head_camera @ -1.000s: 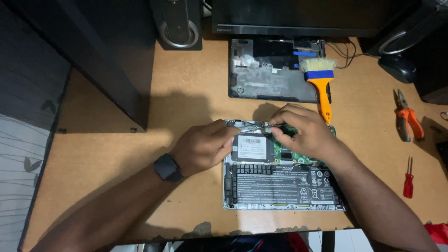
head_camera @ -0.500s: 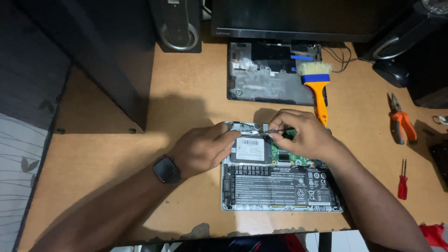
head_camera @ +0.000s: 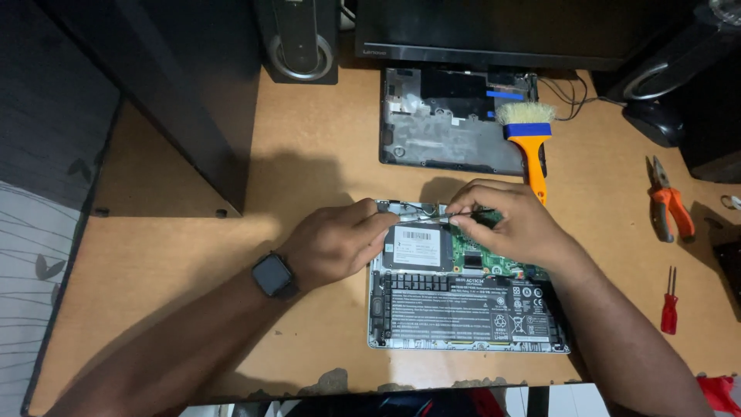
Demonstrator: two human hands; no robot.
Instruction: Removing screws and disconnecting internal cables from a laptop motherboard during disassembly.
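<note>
An opened laptop base point(head_camera: 463, 309) lies on the wooden desk with its battery, a silver drive point(head_camera: 418, 247) and a green circuit board point(head_camera: 482, 259) exposed. My left hand point(head_camera: 336, 243), with a dark watch on the wrist, rests at the laptop's upper left corner and grips a thin metal tool point(head_camera: 421, 218). The tool reaches right along the top edge. My right hand point(head_camera: 513, 224) lies over the circuit board, its fingertips pinched around the tool's far end. What sits under those fingertips is hidden.
The laptop's removed bottom cover point(head_camera: 455, 123) lies farther back with an orange-handled brush point(head_camera: 529, 147) on it. Orange pliers point(head_camera: 668, 201) and a small red screwdriver point(head_camera: 670, 305) lie at the right. A speaker point(head_camera: 297, 38), a monitor point(head_camera: 502, 31) and a dark tower point(head_camera: 177, 93) stand behind.
Both hands stay at the laptop's top edge, almost still. The view has shifted slightly.
</note>
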